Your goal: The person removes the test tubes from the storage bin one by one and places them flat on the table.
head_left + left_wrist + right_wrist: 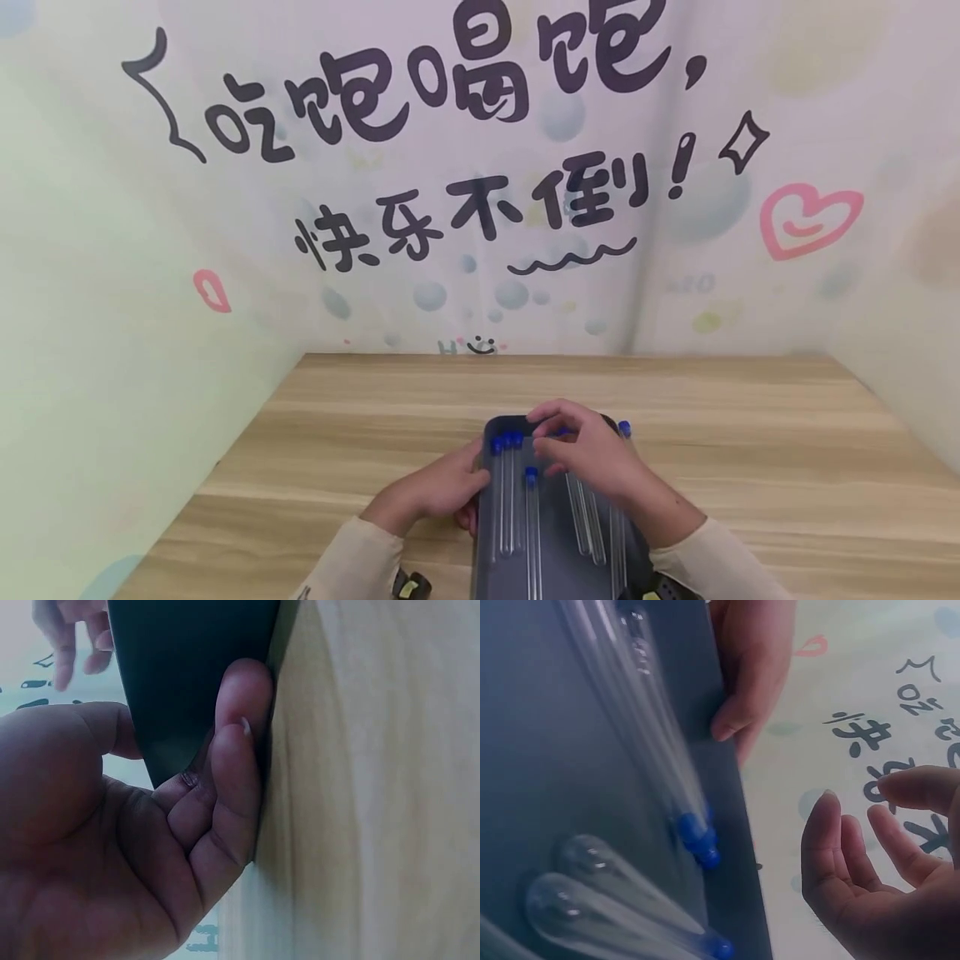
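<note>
A dark grey tray [558, 562] holds several clear test tubes with blue caps. Three tubes [508, 500] lie together along its left side, one single tube [533, 533] lies beside them, and more tubes [587, 525] are on the right. One blue cap [625, 428] sticks out over the right rim. My left hand [450, 483] grips the tray's left wall, thumb at the rim and fingers curled against the outside. Above the tray's far end hovers my right hand [588, 446], its fingers loosely bent around air. It hides some caps on the right.
The tray stands on a wood-grain table [337, 433]. A pale wall sheet [420, 317] with dark lettering and pink hearts rises behind the table's far edge, with further pale walls at both sides.
</note>
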`<state>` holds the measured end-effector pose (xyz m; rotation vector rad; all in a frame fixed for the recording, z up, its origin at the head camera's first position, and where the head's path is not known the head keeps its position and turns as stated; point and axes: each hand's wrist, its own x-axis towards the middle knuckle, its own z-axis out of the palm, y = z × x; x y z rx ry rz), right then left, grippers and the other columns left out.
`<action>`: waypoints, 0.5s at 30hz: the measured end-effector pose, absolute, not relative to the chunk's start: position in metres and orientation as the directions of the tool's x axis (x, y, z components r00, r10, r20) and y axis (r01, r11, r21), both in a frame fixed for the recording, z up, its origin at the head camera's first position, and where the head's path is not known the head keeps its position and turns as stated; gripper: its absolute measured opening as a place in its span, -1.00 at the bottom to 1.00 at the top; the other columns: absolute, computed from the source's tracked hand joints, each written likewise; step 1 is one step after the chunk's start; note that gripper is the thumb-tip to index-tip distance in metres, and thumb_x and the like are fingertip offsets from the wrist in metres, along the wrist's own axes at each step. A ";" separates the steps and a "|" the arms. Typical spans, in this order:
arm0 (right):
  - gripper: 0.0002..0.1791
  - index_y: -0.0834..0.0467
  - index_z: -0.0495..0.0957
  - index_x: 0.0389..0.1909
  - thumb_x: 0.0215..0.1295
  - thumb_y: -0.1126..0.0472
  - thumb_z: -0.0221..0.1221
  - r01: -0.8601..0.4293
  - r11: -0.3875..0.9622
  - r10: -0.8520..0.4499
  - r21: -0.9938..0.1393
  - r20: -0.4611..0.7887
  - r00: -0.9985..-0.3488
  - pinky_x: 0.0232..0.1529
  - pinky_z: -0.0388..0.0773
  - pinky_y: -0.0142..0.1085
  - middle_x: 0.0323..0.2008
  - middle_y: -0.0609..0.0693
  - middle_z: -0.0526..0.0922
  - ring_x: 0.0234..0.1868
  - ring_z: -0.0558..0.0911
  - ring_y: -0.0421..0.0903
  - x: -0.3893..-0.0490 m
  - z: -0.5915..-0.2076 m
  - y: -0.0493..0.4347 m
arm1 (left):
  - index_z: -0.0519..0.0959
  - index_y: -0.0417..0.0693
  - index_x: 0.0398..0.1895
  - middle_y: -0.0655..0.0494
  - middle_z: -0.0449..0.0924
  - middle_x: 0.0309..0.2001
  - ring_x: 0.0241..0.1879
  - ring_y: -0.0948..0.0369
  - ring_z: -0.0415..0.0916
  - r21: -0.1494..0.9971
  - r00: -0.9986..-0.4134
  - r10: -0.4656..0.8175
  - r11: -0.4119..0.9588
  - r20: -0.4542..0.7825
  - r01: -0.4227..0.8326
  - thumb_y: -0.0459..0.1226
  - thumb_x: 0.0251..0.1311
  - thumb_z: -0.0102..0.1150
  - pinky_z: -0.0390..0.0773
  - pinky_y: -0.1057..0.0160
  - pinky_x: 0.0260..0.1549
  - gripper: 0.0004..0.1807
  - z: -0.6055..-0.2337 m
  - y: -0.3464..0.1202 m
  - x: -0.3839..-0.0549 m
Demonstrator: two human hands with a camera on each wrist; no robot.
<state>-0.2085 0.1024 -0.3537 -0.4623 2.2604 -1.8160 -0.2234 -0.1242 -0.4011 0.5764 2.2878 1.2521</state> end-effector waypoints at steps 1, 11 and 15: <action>-0.66 0.17 0.42 0.01 0.19 0.30 0.15 -0.104 0.202 -0.367 -0.974 0.023 -0.930 -0.31 0.63 -0.17 -0.15 0.19 0.48 -0.22 0.58 0.00 -0.209 -0.357 0.101 | 0.04 0.06 0.36 -0.03 0.57 -0.69 -0.74 0.05 0.56 0.855 -0.805 0.558 0.500 -0.201 0.133 -0.28 0.34 -0.27 0.54 0.16 -0.78 -0.48 -0.401 -0.124 -0.223; -0.62 0.20 0.41 0.03 0.19 0.26 0.16 -0.025 0.248 -0.368 -0.968 -0.071 -0.927 -0.36 0.64 -0.13 -0.14 0.18 0.46 -0.26 0.57 0.03 -0.214 -0.377 0.103 | -0.01 0.08 0.39 -0.03 0.56 -0.70 -0.76 0.05 0.55 0.846 -0.811 0.551 0.513 -0.195 0.145 -0.27 0.34 -0.27 0.55 0.14 -0.77 -0.45 -0.400 -0.123 -0.223; -0.61 0.21 0.41 0.05 0.19 0.23 0.17 0.013 0.244 -0.376 -0.970 -0.107 -0.921 -0.36 0.65 -0.12 -0.15 0.16 0.43 -0.26 0.56 0.03 -0.215 -0.381 0.106 | -0.02 0.10 0.40 -0.03 0.56 -0.69 -0.75 0.04 0.56 0.844 -0.808 0.554 0.517 -0.201 0.145 -0.28 0.34 -0.27 0.55 0.14 -0.77 -0.43 -0.400 -0.123 -0.224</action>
